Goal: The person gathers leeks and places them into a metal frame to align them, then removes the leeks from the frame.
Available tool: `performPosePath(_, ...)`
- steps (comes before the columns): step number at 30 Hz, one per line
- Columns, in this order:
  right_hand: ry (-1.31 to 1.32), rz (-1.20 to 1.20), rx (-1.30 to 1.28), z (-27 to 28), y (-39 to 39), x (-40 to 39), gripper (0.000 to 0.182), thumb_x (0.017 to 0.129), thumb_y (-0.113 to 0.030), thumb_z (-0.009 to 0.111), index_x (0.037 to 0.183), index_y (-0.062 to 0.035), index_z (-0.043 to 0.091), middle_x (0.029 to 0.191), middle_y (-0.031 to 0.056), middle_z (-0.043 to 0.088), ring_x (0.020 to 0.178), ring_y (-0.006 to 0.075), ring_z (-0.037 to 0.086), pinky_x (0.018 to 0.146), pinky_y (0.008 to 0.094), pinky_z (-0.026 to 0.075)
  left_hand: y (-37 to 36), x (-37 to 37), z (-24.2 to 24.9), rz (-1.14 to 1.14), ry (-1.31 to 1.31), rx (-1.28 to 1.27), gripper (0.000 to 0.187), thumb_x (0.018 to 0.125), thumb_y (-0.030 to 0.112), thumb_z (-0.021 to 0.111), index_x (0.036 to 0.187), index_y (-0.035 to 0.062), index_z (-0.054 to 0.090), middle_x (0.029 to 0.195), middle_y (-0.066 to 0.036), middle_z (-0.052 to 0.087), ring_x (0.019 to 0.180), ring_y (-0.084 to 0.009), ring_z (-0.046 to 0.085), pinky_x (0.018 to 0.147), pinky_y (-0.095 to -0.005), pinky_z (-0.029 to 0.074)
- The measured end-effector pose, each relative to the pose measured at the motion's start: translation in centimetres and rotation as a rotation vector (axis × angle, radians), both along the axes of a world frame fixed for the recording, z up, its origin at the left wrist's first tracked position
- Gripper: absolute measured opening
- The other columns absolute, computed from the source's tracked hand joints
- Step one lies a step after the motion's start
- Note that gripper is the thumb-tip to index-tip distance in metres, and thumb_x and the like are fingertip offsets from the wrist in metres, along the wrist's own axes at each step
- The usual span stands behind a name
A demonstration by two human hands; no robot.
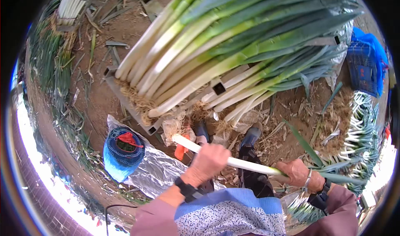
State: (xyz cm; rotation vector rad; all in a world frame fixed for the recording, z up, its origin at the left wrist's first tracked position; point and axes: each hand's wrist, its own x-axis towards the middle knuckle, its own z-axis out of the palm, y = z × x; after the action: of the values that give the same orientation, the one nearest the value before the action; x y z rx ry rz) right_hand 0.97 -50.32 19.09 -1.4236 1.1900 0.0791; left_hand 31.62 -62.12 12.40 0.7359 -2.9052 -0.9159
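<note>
A long green onion lies across my lap, its root end to the left and its green leaves to the right. My left hand is closed round the white stalk near the roots. My right hand grips the stalk where white turns green; a metal bracelet and a dark band circle that wrist. In front of me, a large pile of green onions rests on a metal frame, roots toward me. A smaller group of green onions lies at its right side.
At left, a blue mesh-rimmed container with a red cloth stands on silver sheeting. A blue crate is at far right, above rows of green onions. Leaf scraps cover the soil. A tied bundle is at upper left.
</note>
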Motion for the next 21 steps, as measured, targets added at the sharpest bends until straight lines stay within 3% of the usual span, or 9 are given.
performPosePath(5, 0.155, 0.136, -0.301, 3.6, -5.5, 3.1, 0.033, 0.086, -0.037, 0.065, 0.086, -0.0067, 0.053, 0.072, 0.0097, 0.054, 0.067, 0.0297, 0.059, 0.057, 0.0416, 0.048, -3.4, 4.0, 1.9, 0.123, 0.018, -0.006, 0.016, 0.079, 0.016, 0.062, 0.07, 0.0132, 0.05, 0.064, -0.002, 0.047, 0.056, -0.0183, 0.052, 0.053, -0.0327, 0.039)
performPosePath(11, 0.457, 0.359, -0.561, 7.8, -13.0, 4.4, 0.034, 0.079, -0.039, 0.069, 0.09, -0.0097, 0.055, 0.075, 0.0058, 0.05, 0.069, 0.0223, 0.053, 0.062, 0.038, 0.043, -8.4, 8.3, 2.4, 0.216, 0.013, -0.007, 0.018, 0.077, 0.02, 0.065, 0.075, 0.0117, 0.049, 0.066, -0.004, 0.043, 0.061, -0.022, 0.049, 0.058, -0.0342, 0.037)
performPosePath(14, 0.576, 0.438, -0.604, 10.3, -17.9, 4.4, 0.035, 0.074, -0.037, 0.073, 0.09, -0.0098, 0.057, 0.079, 0.0045, 0.05, 0.074, 0.0221, 0.053, 0.067, 0.0388, 0.043, -11.2, 10.4, 2.0, 0.217, 0.09, 0.007, 0.022, 0.081, 0.024, 0.066, 0.082, 0.0093, 0.05, 0.074, -0.007, 0.045, 0.07, -0.025, 0.051, 0.064, -0.0363, 0.04)
performPosePath(17, 0.697, 0.488, -0.939, 11.8, -23.3, 4.2, 0.04, 0.065, -0.027, 0.08, 0.095, -0.0087, 0.059, 0.08, 0.0049, 0.05, 0.078, 0.0239, 0.054, 0.07, 0.0398, 0.043, -12.8, 9.6, 0.4, 0.347, 0.193, 0.006, 0.027, 0.085, 0.019, 0.065, 0.105, 0.0064, 0.053, 0.092, -0.012, 0.052, 0.089, -0.0313, 0.055, 0.079, -0.0409, 0.044)
performPosePath(21, 0.75, 0.591, -1.134, 12.8, -29.8, 3.3, 0.047, 0.057, -0.02, 0.082, 0.099, -0.0081, 0.062, 0.081, 0.0065, 0.05, 0.08, 0.0257, 0.054, 0.072, 0.0409, 0.042, -15.8, 6.9, -1.8, 0.517, 0.317, 0.018, 0.031, 0.084, 0.015, 0.065, 0.111, 0.0058, 0.053, 0.096, -0.013, 0.055, 0.093, -0.033, 0.056, 0.083, -0.042, 0.044)
